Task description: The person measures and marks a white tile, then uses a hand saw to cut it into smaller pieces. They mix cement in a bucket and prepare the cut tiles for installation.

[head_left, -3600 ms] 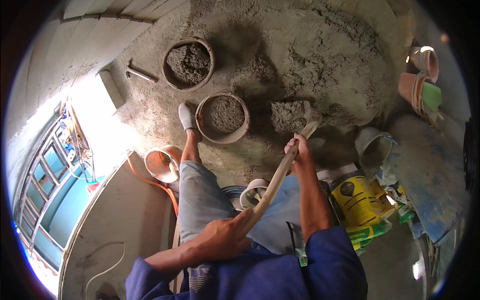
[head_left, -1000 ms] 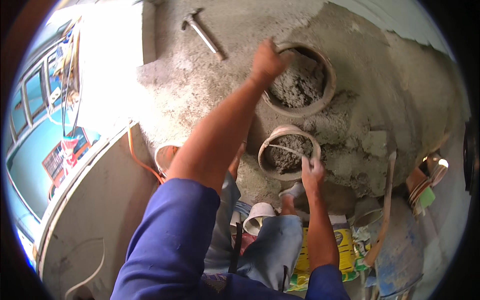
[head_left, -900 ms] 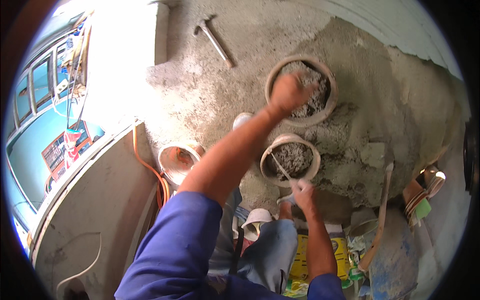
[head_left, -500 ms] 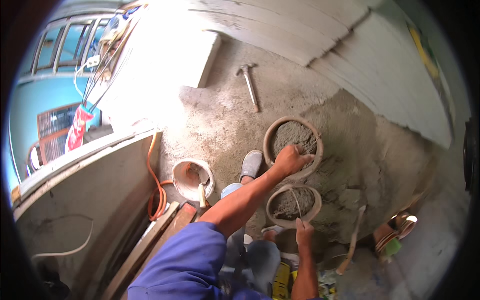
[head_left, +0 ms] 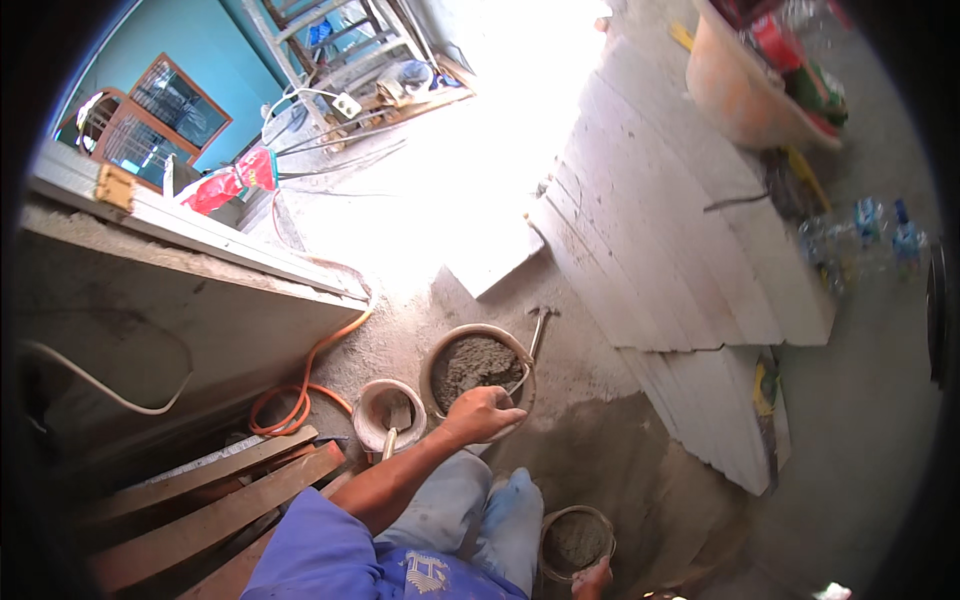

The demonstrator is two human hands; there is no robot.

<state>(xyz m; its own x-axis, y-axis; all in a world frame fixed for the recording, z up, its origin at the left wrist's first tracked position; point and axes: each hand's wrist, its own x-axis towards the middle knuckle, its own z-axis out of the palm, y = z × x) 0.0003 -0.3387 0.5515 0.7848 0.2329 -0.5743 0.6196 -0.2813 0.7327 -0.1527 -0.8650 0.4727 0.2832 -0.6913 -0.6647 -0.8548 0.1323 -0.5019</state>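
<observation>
My left hand is closed round the thin handle of a round bucket at its near right rim. Grey wet mortar fills much of that bucket. Low in the view, my right hand is closed at the rim of a second, smaller-looking bucket, which also contains grey mortar; its fingers are partly cut off by the lower edge. Left of the first bucket stands a pale bucket with a trowel in it. A hammer lies just beyond the first bucket.
White boards lie at the right, and a pale block sits ahead. An orange hose coils beside a low wall. Wooden planks lie at the lower left. A tub and plastic bottles stand far right.
The view has swung up and to the right. My left hand's bucket has moved forward, close to the hammer and pale bucket. The two mortar buckets, earlier close together, are now far apart.
</observation>
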